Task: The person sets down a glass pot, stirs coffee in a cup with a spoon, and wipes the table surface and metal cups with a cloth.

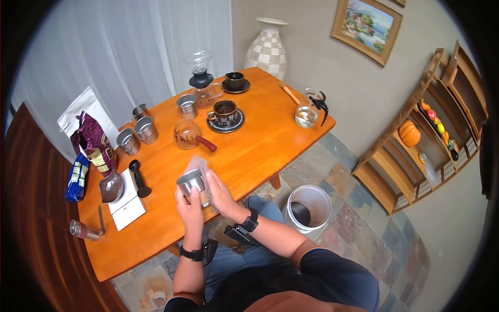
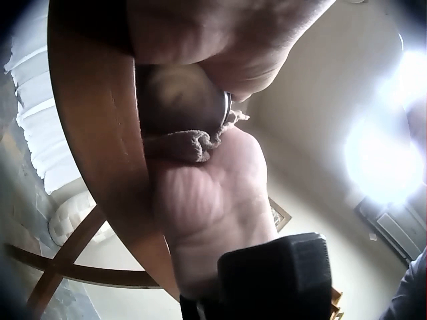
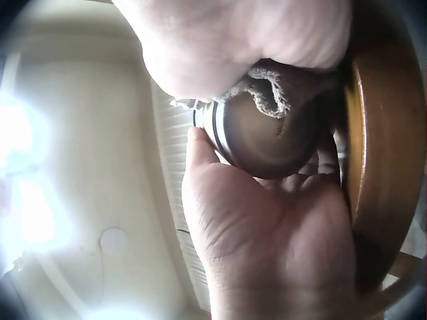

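Note:
My left hand [image 1: 191,212] grips a small metal cup [image 1: 190,180], its mouth tilted up, over the table's front edge. A light cloth [image 1: 196,163] lies along the cup's right side, held there by my right hand [image 1: 220,196]. From the right wrist view, the cup's rounded base [image 3: 263,143] shows between both palms, and a fold of the cloth [image 3: 270,93] sticks out from under the right palm. In the left wrist view the cloth [image 2: 193,143] hangs at the cup's dark base [image 2: 180,100]. Most right fingertips are hidden behind the cup and cloth.
On the wooden table [image 1: 161,208] stand a glass pot with a red handle [image 1: 187,136], several metal cups [image 1: 146,130], a dark cup on a saucer [image 1: 225,117], a dripper [image 1: 200,78], a water jug [image 1: 306,115], a white scale [image 1: 127,213] and coffee bags [image 1: 93,135]. A bucket [image 1: 309,208] stands on the floor.

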